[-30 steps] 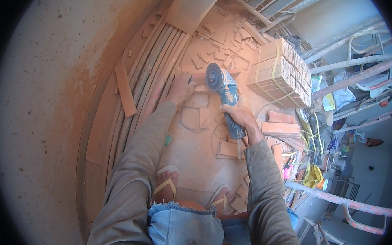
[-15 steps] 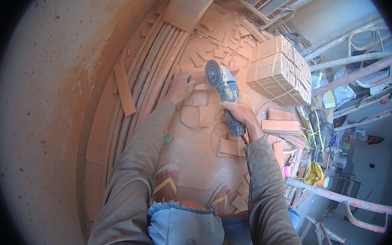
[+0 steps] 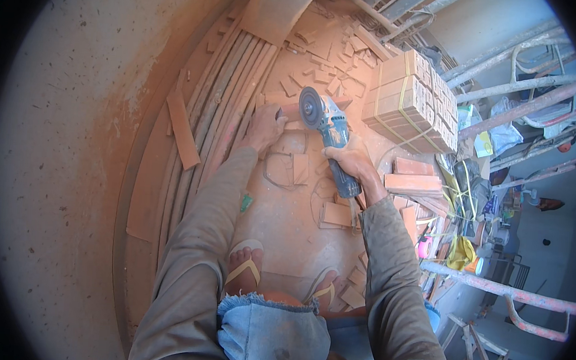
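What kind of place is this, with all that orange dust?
Probably a building site or a room being renovated: there's an angle grinder in the person's right hand, a strapped stack of tile-like pieces, and scaffold-like metal frames.

To the right of my angle grinder (image 3: 336, 137), a strapped tile stack (image 3: 390, 102) blocks the way; to the grinder's left, long poles (image 3: 221, 103) do. Broken pieces (image 3: 334, 86) lie beyond it; between it and my feet (image 3: 245, 260), dusty floor (image 3: 275, 229) leaves room.
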`<move>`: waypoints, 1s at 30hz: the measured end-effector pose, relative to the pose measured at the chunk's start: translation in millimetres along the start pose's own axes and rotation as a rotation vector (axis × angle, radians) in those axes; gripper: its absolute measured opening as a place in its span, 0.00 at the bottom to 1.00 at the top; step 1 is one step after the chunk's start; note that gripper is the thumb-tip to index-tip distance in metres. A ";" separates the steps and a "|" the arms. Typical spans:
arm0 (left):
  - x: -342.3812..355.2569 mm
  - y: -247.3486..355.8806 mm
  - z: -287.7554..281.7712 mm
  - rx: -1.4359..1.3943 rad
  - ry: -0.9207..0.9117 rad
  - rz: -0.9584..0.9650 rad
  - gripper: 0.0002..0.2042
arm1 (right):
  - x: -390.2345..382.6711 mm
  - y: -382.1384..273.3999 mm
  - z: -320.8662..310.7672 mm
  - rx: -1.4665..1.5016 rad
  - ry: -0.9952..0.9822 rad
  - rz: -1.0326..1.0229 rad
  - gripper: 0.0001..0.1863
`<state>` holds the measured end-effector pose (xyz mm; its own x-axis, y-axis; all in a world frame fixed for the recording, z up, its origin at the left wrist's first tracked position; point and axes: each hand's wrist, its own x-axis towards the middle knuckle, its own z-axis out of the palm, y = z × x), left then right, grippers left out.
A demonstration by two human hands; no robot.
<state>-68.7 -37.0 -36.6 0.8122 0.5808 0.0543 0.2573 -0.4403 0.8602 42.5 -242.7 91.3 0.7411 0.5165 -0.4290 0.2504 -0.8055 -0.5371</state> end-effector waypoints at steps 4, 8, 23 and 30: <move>0.0 -2.9 0.2 -0.014 -0.003 -0.020 0.12 | -3.9 -10.5 -1.6 -0.011 -0.001 -0.009 0.34; -1.9 8.4 -6.1 -0.022 -0.024 -0.033 0.11 | -0.5 -7.4 -2.5 -0.005 -0.003 -0.004 0.34; 1.1 -2.6 1.0 -0.011 -0.022 -0.007 0.12 | 3.2 -19.9 -4.3 -0.001 0.046 -0.104 0.28; 2.9 -7.0 3.3 -0.008 -0.025 -0.010 0.12 | 2.8 -26.8 -6.3 -0.009 0.035 -0.089 0.30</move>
<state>-66.5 -34.5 -44.2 0.8227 0.5676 0.0328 0.2614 -0.4289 0.8647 41.8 -221.5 109.0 0.7370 0.5759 -0.3539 0.3221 -0.7595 -0.5652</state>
